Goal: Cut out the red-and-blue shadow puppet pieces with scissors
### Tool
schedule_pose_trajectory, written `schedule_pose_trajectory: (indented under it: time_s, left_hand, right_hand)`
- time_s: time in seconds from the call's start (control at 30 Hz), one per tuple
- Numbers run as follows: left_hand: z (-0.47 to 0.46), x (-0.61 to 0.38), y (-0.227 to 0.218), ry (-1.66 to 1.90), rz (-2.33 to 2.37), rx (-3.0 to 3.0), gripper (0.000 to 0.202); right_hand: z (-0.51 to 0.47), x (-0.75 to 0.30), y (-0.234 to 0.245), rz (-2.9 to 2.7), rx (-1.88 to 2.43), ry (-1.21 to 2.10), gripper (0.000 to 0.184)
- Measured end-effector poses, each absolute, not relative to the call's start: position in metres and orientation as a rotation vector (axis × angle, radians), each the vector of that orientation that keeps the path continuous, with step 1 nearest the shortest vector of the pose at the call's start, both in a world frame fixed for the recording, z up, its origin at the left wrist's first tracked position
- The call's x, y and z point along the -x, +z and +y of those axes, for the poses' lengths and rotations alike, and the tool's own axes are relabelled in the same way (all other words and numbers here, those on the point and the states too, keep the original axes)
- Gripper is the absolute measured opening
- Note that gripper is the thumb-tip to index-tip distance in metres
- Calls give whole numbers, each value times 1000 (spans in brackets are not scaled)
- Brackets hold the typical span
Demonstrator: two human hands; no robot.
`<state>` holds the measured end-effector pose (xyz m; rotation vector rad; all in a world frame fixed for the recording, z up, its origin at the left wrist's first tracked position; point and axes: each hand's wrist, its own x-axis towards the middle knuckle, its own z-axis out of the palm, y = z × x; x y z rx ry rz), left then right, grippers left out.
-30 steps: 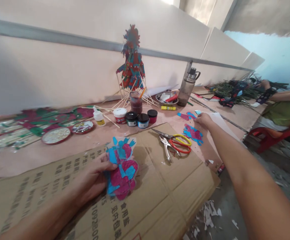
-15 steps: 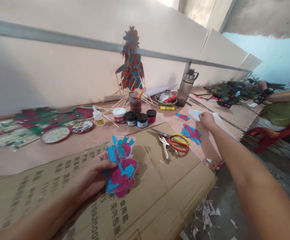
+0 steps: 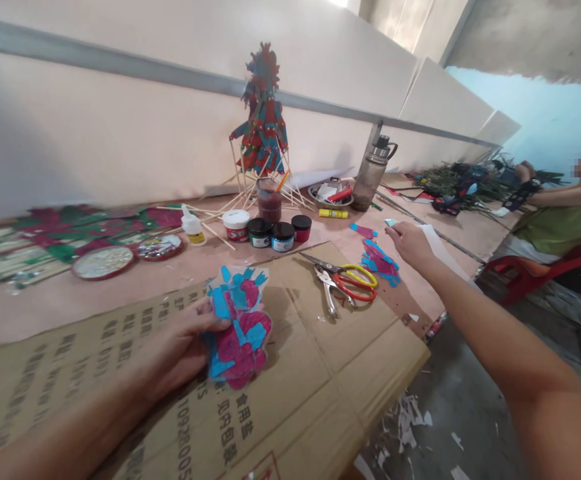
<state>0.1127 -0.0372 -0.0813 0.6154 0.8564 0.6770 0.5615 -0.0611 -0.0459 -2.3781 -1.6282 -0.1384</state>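
My left hand (image 3: 193, 333) is closed on blue-and-magenta painted cutouts (image 3: 240, 333), seemingly a stack with clear edges, held above the printed cardboard (image 3: 300, 387). At the right, the fingers of my right hand (image 3: 410, 243) pinch a small pale-blue piece (image 3: 389, 222) at its tip; most of it is hidden. More painted cutouts (image 3: 380, 262) lie just below that hand, and a smaller magenta-and-blue cutout (image 3: 363, 231) rests to its left. Between both hands, scissors (image 3: 355, 280) with yellow and red handles lie on the cardboard across a metal hole punch (image 3: 327, 290).
Paint jars (image 3: 283, 238), a glue bottle (image 3: 193, 228), a cup of murky liquid (image 3: 269, 200) and a glue stick (image 3: 333, 213) stand or lie behind. A figure on sticks (image 3: 264, 120) leans by the wall. A grey bottle (image 3: 371, 175) stands right; a seated person (image 3: 560, 220) is beyond.
My right hand has moved slightly left, and less of the pale piece at its fingertips shows. My left hand keeps its hold on the cutouts. The view has shifted a little.
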Motion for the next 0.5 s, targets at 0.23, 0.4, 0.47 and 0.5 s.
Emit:
schedule_pose_trajectory:
  time_s: [0.23,0.4,0.47,0.5]
  left_hand:
    - [-38,-114,-77,682,894,-615,35]
    - [-36,-115,-80,678,895,-592,39]
    - [-35,-115,-81,674,901,-590,42]
    - [-34,-115,-82,671,907,-588,43]
  right_hand:
    - [20,-564,-52,-1457,2533,101,26]
    - [38,-565,-56,-1399,2649,294,24]
    - [40,-567,-54,-1392,2677,375,21]
    - [41,-568,-53,-1394,2688,407,21]
